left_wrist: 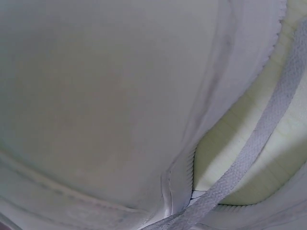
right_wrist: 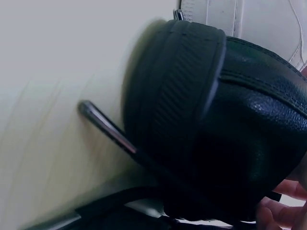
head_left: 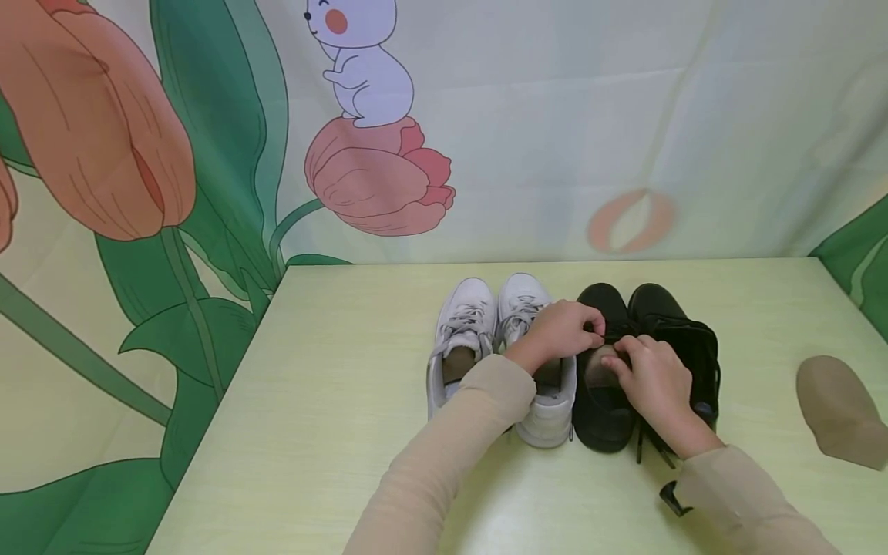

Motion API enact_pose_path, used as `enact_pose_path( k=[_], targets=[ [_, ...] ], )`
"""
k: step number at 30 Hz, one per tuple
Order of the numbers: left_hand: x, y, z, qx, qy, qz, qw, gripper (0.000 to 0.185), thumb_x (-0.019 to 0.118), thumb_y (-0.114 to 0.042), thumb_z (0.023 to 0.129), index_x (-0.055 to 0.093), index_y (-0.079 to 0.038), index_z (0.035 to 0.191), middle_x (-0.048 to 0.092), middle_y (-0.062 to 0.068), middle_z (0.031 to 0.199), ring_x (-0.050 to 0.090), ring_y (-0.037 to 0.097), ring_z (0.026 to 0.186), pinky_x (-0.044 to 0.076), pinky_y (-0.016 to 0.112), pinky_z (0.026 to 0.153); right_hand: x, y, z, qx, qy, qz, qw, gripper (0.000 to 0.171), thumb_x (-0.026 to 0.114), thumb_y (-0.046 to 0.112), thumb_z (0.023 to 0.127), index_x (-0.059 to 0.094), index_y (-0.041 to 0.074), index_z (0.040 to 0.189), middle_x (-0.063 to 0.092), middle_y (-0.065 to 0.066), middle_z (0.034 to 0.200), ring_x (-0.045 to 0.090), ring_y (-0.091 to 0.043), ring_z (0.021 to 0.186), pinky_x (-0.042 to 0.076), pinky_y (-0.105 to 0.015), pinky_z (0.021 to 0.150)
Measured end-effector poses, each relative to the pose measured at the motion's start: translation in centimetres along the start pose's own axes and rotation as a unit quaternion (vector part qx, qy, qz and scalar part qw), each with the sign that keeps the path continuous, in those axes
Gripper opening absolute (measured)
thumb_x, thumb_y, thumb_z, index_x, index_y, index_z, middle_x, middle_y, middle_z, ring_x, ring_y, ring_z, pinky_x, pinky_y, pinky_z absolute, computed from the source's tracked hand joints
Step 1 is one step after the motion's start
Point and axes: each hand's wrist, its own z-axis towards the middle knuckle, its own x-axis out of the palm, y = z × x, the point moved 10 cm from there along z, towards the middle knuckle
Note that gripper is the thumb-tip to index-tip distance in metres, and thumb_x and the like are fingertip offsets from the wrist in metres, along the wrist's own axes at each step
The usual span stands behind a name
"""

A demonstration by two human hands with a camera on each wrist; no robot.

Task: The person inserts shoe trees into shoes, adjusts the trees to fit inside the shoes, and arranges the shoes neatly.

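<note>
A pair of black lace-up shoes stands toes away from me. My left hand [head_left: 565,330] reaches across the right white sneaker, fingers curled at the front of the opening of the left black shoe [head_left: 605,424]. At the same opening, my right hand [head_left: 655,374] bends thumb and fingertips against its edge, above a tan patch [head_left: 602,368] inside. In the right wrist view, fingers [right_wrist: 283,211] pinch by the side of the black shoe [right_wrist: 249,115]. The right black shoe [head_left: 652,304] is partly behind my right hand. Only white sneaker [left_wrist: 105,96] shows in the left wrist view.
The white sneakers [head_left: 472,297] stand left of the black pair, with brown inside the left one. A flat tan foot-shaped piece [head_left: 835,408] lies at the table's right. A black lace [right_wrist: 108,125] hangs behind the shoes. A printed cloth [head_left: 520,154] backs the table.
</note>
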Motion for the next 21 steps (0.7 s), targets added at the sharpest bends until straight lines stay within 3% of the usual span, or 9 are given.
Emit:
enact_pose_path(
  k=[9, 21],
  targets=[
    [0.1, 0.0, -0.1, 0.002, 0.006, 0.004, 1.0, 0.005, 0.058, -0.025, 0.084, 0.061, -0.021, 0.084, 0.056, -0.009, 0.072, 0.048, 0.008, 0.064, 0.034, 0.016, 0.055, -0.3, -0.4, 0.1, 0.02, -0.029, 0.011, 0.999, 0.03, 0.071, 0.029, 0.072, 0.05, 0.008, 0.079, 0.048, -0.01, 0.074, 0.045, -0.024, 0.064, 0.031, -0.032, 0.043],
    [0.0, -0.2, -0.1, 0.008, 0.005, 0.014, 0.9999, 0.004, 0.059, -0.024, 0.083, 0.062, -0.021, 0.082, 0.054, -0.009, 0.068, 0.047, 0.008, 0.062, 0.033, 0.016, 0.053, -0.2, -1.1, 0.5, 0.056, -0.018, 0.018, 0.998, 0.041, 0.072, 0.032, 0.071, 0.043, 0.007, 0.087, 0.047, -0.01, 0.07, 0.046, -0.024, 0.061, 0.028, -0.03, 0.044]
  ],
)
